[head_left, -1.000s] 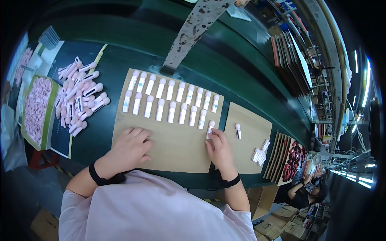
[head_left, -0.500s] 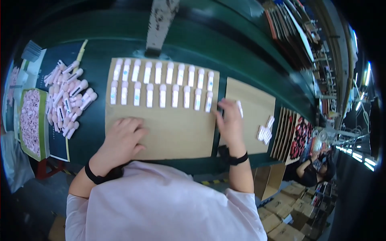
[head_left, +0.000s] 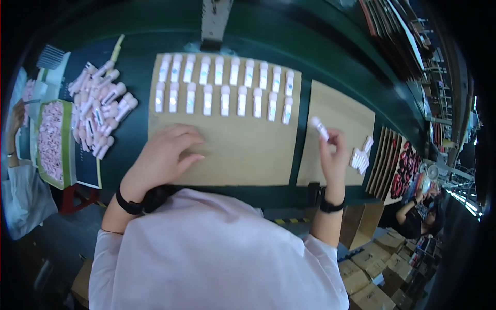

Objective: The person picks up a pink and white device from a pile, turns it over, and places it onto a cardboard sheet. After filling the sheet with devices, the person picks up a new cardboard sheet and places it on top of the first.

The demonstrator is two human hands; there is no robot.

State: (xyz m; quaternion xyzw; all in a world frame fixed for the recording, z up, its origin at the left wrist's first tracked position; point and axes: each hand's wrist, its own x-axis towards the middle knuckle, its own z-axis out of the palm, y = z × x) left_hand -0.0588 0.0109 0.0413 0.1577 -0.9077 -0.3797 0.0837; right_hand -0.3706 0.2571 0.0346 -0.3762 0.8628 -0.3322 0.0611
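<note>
My right hand is over the smaller cardboard sheet, pinching a small pale pink tube with a rounded head between thumb and fingers; the tube tilts. My left hand hovers over the near left part of the larger cardboard sheet, holding nothing, its fingers bent and apart. Two rows of similar pink tubes lie side by side along that sheet's far half, heads pointing away from me. At the smaller sheet's right side rests a cluster of white and pink pieces, too small to make out.
A heap of pink tubes lies left on a dark board, beside a green-rimmed tray of small pink pieces. A metal post stands behind the sheets. Stacked cardboard is at right. Other people are at both sides.
My right hand has moved right, away from the larger sheet's edge, and now shows a tube raised in its fingers. The left hand stays over the larger sheet. The whole view has shifted.
</note>
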